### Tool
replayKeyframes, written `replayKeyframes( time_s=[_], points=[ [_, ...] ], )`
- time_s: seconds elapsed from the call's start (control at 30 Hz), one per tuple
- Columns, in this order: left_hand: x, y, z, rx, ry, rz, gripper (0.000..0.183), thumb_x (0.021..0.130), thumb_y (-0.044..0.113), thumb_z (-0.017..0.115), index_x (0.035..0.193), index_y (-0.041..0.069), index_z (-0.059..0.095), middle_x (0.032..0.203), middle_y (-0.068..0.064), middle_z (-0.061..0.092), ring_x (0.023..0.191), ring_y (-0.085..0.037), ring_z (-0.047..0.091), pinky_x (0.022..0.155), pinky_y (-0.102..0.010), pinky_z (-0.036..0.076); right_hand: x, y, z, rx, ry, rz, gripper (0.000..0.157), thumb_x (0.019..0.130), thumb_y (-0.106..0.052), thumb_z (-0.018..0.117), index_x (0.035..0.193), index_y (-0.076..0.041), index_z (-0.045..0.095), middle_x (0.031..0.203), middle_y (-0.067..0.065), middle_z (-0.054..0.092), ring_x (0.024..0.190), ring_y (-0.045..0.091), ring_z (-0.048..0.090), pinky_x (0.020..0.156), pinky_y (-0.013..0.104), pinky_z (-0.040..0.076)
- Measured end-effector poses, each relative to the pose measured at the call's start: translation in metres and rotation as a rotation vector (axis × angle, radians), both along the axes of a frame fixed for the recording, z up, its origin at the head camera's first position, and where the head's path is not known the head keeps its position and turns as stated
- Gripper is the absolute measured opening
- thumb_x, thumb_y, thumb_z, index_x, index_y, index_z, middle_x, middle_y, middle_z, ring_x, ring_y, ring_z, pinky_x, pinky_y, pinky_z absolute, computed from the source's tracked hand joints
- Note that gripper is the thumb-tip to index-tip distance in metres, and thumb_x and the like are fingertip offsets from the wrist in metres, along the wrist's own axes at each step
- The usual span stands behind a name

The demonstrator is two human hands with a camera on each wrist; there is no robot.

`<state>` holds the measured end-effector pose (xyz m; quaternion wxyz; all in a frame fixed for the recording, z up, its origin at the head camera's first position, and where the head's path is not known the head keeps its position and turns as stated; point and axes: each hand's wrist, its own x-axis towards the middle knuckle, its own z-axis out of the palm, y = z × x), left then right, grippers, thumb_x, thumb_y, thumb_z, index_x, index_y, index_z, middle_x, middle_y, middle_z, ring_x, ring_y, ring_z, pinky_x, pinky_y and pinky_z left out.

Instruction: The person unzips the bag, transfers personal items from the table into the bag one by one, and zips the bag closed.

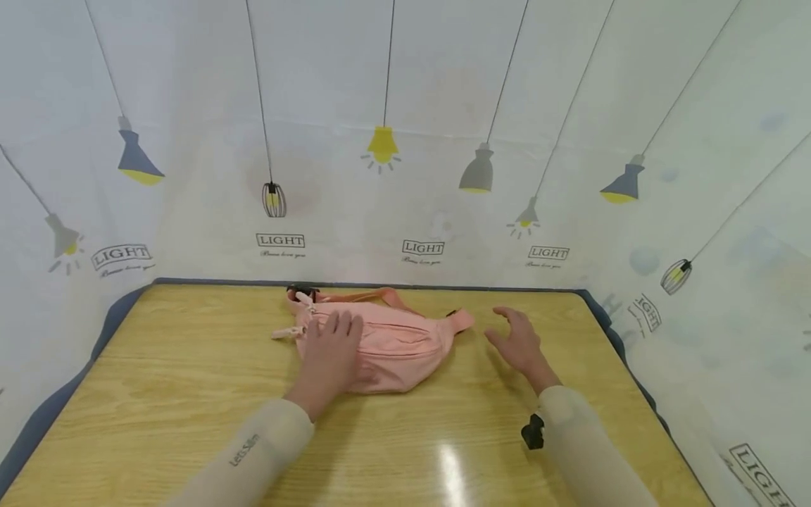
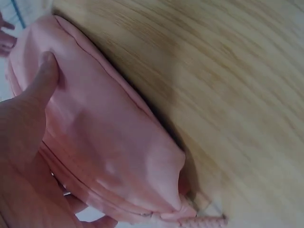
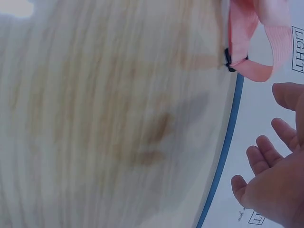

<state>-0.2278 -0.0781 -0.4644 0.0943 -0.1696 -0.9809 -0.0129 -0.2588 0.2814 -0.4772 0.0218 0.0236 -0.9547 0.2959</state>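
A pink waist bag (image 1: 395,345) lies near the far edge of the table, with zips across its front. My left hand (image 1: 332,352) holds its left part, the thumb pressing the lower face in the left wrist view and the fingers over the zipped side, partly hidden. Pale zip pulls (image 1: 288,332) hang out beside those fingers. To the right of the bag, my right hand (image 1: 519,341) hovers apart from the short strap end (image 1: 462,320), thumb and fingers spread and holding nothing. In the right wrist view, the pink strap (image 3: 256,71) loops through a black slider (image 3: 230,59).
The wood-grain table (image 1: 158,408) has a dark blue edge strip (image 3: 223,142). Behind and beside it hangs a pale sheet (image 1: 431,84) printed with lamps. A black buckle (image 1: 303,289) sits at the bag's upper left. Some black gear (image 1: 533,431) is on my right wrist.
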Motion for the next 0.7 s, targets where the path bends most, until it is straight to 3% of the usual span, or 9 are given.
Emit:
replayKeyframes(
  time_s=[0.17, 0.37, 0.57, 0.7],
  points=[
    [-0.009, 0.007, -0.004, 0.101, -0.005, 0.090, 0.099, 0.061, 0.071, 0.076, 0.129, 0.007, 0.044, 0.117, -0.015, 0.047, 0.117, -0.035, 0.044, 0.097, -0.061, 0.033, 0.000, 0.000, -0.002, -0.006, -0.018, 0.013, 0.055, 0.097, -0.031, 0.055, 0.144, -0.005, 0.041, 0.147, 0.022, 0.040, 0.135, 0.042, 0.037, 0.102, 0.070, 0.028],
    [-0.023, 0.010, -0.004, 0.139, -0.025, 0.180, 0.104, 0.061, 0.073, 0.075, 0.134, 0.007, 0.042, 0.123, -0.017, 0.046, 0.123, -0.036, 0.041, 0.104, -0.061, 0.030, 0.000, -0.004, -0.003, -0.022, -0.047, 0.030, 0.057, 0.097, -0.033, 0.055, 0.145, -0.007, 0.039, 0.149, 0.023, 0.037, 0.137, 0.043, 0.034, 0.102, 0.073, 0.024],
    [-0.026, 0.008, -0.009, 0.175, -0.026, 0.159, 0.102, 0.067, 0.069, 0.074, 0.142, 0.010, 0.038, 0.142, -0.017, 0.043, 0.137, -0.037, 0.036, 0.111, -0.063, 0.024, 0.003, -0.005, -0.006, 0.015, -0.030, 0.021, 0.055, 0.097, -0.031, 0.055, 0.144, -0.006, 0.040, 0.149, 0.024, 0.037, 0.138, 0.045, 0.034, 0.103, 0.072, 0.025],
    [-0.023, 0.001, -0.009, 0.211, -0.027, 0.121, 0.093, 0.077, 0.063, 0.069, 0.147, 0.012, 0.036, 0.152, -0.017, 0.037, 0.142, -0.036, 0.032, 0.113, -0.065, 0.020, 0.006, -0.006, -0.008, 0.067, -0.023, 0.006, 0.054, 0.097, -0.030, 0.055, 0.143, -0.006, 0.042, 0.149, 0.024, 0.037, 0.137, 0.045, 0.035, 0.102, 0.071, 0.026]
  ],
)
